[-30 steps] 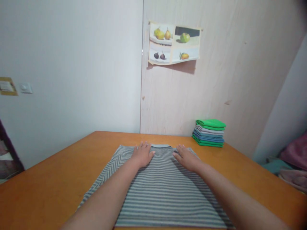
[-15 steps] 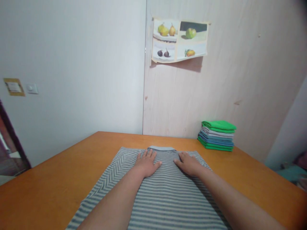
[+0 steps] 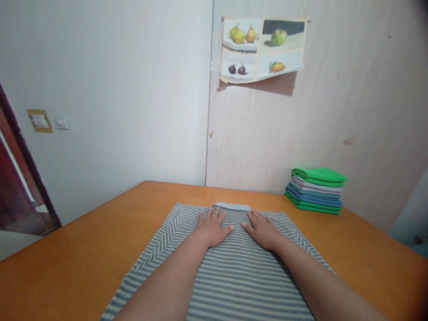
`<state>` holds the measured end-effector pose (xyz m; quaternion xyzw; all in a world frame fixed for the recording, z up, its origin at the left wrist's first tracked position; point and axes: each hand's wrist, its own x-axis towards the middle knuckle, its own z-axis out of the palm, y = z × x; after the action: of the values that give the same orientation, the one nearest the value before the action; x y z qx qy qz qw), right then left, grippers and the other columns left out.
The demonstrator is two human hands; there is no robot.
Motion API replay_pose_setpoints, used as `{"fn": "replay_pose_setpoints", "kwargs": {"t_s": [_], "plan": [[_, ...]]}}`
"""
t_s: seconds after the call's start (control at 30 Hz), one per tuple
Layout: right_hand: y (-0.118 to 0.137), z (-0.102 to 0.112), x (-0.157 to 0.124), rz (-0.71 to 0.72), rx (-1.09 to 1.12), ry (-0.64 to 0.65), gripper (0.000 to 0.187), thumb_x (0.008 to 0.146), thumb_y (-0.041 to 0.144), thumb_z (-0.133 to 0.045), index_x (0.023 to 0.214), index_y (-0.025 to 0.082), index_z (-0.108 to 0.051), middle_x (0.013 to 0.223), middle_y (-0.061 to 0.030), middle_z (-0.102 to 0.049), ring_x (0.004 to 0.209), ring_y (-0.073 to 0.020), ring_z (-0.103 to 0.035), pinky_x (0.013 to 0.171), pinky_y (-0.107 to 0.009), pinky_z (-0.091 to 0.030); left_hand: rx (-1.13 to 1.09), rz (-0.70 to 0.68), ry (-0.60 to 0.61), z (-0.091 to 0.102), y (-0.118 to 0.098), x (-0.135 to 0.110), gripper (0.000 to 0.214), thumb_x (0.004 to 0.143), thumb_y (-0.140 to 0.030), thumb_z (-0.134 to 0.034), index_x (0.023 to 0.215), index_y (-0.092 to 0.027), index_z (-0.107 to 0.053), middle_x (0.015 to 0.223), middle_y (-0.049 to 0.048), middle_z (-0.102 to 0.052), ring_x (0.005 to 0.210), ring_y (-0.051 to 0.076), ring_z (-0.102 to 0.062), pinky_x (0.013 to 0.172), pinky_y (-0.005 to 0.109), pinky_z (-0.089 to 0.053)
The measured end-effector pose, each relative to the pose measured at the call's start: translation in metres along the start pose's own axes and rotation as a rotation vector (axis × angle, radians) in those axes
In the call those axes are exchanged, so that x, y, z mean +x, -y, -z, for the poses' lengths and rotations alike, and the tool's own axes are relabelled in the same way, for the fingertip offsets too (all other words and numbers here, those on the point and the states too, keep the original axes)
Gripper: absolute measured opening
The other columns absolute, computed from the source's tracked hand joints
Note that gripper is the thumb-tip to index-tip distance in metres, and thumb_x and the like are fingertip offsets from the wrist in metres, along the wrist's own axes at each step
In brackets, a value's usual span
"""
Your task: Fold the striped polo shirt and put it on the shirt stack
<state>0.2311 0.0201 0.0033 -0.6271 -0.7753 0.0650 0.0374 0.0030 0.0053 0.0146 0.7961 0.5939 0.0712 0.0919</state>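
Note:
A grey-and-white striped shirt (image 3: 240, 272) lies spread on the table, its plain grey collar (image 3: 232, 206) at the far end. Both its sides are folded inward, leaving a straight-edged panel. My left hand (image 3: 212, 228) rests flat on the fabric just left of centre below the collar, fingers spread. On the other side, my right hand (image 3: 262, 229) also lies flat, its fingertips near the collar's right end. Neither hand grips anything. My forearms cover parts of the shirt's lower left and right.
The orange-brown wooden table (image 3: 83, 249) reaches to the wall. At its back right corner stands a stack of folded clothes (image 3: 316, 191) in green, grey and blue. A fruit poster (image 3: 262, 51) hangs on the wall. A light switch (image 3: 62, 123) is at left, near a doorway.
The view has turned slightly left, so the scene sits further right. My right hand has slid a little inward toward my left; both stay flat on the shirt.

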Motion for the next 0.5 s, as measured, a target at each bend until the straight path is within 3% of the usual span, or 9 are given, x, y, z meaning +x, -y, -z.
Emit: {"fn": "replay_pose_setpoints", "kwargs": {"t_s": [0.3, 0.5], "plan": [[-0.009, -0.010, 0.007, 0.012, 0.071, -0.063, 0.083, 0.095, 0.068, -0.025, 0.158, 0.013, -0.026, 0.165, -0.0121, -0.019, 0.153, -0.0289, -0.013, 0.122, -0.054, -0.011, -0.002, -0.010, -0.005, 0.000, 0.000, -0.001, 0.091, 0.088, -0.080, -0.016, 0.158, -0.023, -0.026, 0.166, 0.0097, -0.011, 0.153, 0.035, -0.007, 0.118, 0.066, -0.006], [-0.021, -0.001, 0.000, 0.051, 0.379, -0.225, 0.067, 0.094, 0.054, -0.044, 0.145, 0.010, -0.050, 0.156, -0.0167, -0.041, 0.147, -0.0291, -0.032, 0.121, -0.045, -0.021, 0.001, -0.023, -0.086, -0.003, 0.001, -0.001, 0.083, 0.090, -0.076, -0.025, 0.154, -0.024, -0.034, 0.165, 0.0117, -0.020, 0.152, 0.036, -0.013, 0.118, 0.064, -0.012]]}}
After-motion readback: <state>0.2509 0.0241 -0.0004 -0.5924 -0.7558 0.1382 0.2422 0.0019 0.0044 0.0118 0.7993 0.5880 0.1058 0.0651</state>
